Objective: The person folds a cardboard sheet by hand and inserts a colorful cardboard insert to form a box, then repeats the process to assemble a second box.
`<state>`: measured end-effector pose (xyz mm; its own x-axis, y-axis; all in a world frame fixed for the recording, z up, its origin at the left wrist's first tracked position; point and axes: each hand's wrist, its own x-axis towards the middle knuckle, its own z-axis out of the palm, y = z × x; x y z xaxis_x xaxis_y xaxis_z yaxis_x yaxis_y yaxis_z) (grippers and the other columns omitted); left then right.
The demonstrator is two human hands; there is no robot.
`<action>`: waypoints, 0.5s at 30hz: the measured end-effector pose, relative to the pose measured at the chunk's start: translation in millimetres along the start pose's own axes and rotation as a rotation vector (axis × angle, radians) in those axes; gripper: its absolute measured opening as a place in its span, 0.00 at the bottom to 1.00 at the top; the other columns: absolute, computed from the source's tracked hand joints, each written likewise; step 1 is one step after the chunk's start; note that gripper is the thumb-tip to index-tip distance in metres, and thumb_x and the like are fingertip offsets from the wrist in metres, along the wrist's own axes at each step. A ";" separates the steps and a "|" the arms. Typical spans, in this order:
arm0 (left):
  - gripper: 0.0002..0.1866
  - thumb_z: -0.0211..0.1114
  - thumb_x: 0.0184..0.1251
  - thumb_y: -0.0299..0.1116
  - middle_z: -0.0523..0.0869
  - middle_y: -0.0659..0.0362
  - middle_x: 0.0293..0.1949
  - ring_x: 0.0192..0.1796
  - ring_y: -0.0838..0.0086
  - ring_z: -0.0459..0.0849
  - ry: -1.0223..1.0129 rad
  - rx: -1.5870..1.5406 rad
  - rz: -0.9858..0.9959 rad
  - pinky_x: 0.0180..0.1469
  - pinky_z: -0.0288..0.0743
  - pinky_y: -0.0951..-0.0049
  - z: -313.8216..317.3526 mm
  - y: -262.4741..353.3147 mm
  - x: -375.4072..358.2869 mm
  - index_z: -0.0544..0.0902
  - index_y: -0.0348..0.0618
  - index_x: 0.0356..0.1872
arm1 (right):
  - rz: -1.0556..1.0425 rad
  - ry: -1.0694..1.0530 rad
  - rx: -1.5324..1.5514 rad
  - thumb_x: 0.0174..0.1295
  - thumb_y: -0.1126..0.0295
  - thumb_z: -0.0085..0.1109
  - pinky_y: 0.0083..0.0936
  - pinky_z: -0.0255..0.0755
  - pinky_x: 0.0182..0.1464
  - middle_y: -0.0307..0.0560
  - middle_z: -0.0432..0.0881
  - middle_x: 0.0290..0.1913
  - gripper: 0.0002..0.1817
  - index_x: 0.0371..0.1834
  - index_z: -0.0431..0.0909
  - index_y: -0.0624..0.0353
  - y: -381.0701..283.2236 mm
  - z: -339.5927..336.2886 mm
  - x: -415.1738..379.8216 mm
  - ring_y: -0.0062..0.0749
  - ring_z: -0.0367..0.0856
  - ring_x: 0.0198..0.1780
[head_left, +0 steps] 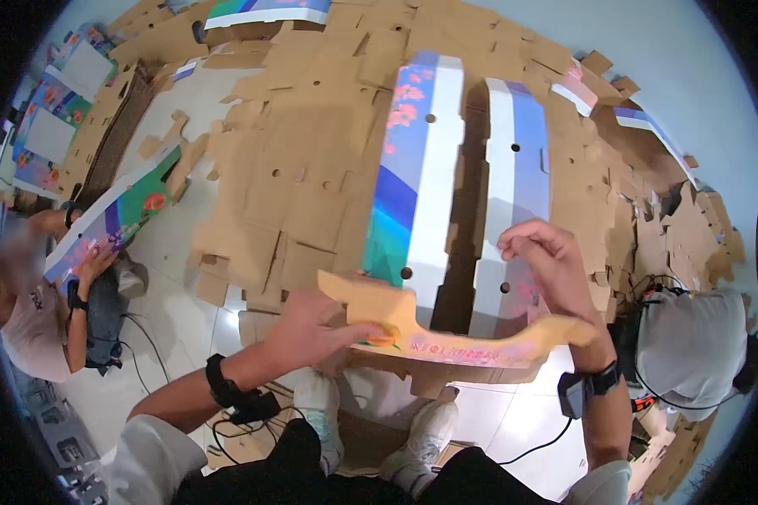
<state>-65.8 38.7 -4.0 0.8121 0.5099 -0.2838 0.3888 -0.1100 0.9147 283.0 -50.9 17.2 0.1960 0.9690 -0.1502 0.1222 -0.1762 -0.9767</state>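
My left hand (306, 326) grips the left end of a yellow-orange printed cardboard piece (455, 347), its thumb lying across the printed face. That piece is curved along its upper edge, and its right end passes in front of my right wrist. Above it, my right hand (547, 259) has its fingers curled together; whether something small is in them is hidden. Beneath lies a printed cardboard box sheet with a white-and-blue left strip (432, 181) and a white-and-lilac right strip (518, 181). A long dark gap separates the strips, and round holes are punched in both.
Layered brown cardboard (303, 143) spreads under and behind the sheet. At left, a co-worker (34, 311) holds a colourful printed panel (114, 210). Another person's light grey clothing (690, 349) shows at right. Printed panels (55, 126) stand at the far left. Cables trail from my wristbands.
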 end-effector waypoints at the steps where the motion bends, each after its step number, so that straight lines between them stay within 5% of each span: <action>1: 0.36 0.82 0.62 0.30 0.80 0.52 0.74 0.78 0.64 0.75 0.130 -0.058 -0.065 0.81 0.67 0.59 10.1 -0.9 1.9 0.77 0.40 0.72 | 0.121 0.032 0.243 0.76 0.68 0.63 0.20 0.78 0.47 0.36 0.85 0.38 0.09 0.45 0.88 0.61 -4.2 -10.5 0.4 0.21 0.84 0.42; 3: 0.35 0.82 0.62 0.26 0.81 0.51 0.70 0.74 0.67 0.77 0.388 -0.180 -0.200 0.77 0.72 0.62 32.3 -11.9 7.9 0.76 0.38 0.70 | 0.357 0.097 0.732 0.77 0.64 0.62 0.18 0.78 0.44 0.36 0.85 0.36 0.11 0.44 0.88 0.60 -13.2 -31.3 -2.6 0.18 0.83 0.41; 4: 0.38 0.83 0.65 0.36 0.82 0.51 0.62 0.64 0.68 0.83 0.593 -0.279 0.062 0.66 0.79 0.61 43.8 -19.6 16.7 0.72 0.36 0.72 | 0.353 0.272 0.746 0.78 0.61 0.62 0.16 0.74 0.39 0.33 0.83 0.34 0.13 0.41 0.86 0.58 -5.7 -37.8 -3.6 0.17 0.79 0.37; 8: 0.43 0.83 0.63 0.38 0.78 0.48 0.61 0.60 0.62 0.84 0.570 -0.038 0.084 0.62 0.80 0.58 37.4 -21.6 22.6 0.69 0.33 0.73 | -0.015 0.425 -0.613 0.79 0.66 0.60 0.22 0.72 0.37 0.39 0.82 0.32 0.10 0.43 0.85 0.61 10.4 -47.3 -46.9 0.22 0.77 0.31; 15: 0.36 0.74 0.70 0.43 0.75 0.43 0.55 0.53 0.52 0.83 0.388 0.431 0.111 0.57 0.80 0.56 21.0 -3.7 11.8 0.72 0.30 0.70 | -0.071 0.296 -0.738 0.79 0.70 0.59 0.31 0.78 0.38 0.54 0.87 0.38 0.09 0.51 0.83 0.65 -2.3 -16.2 -86.0 0.37 0.85 0.33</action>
<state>-48.6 27.2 -16.8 0.6714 0.7411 0.0070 0.5183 -0.4763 0.7103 281.6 -136.6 34.9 0.4007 0.9145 0.0567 0.7368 -0.2848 -0.6132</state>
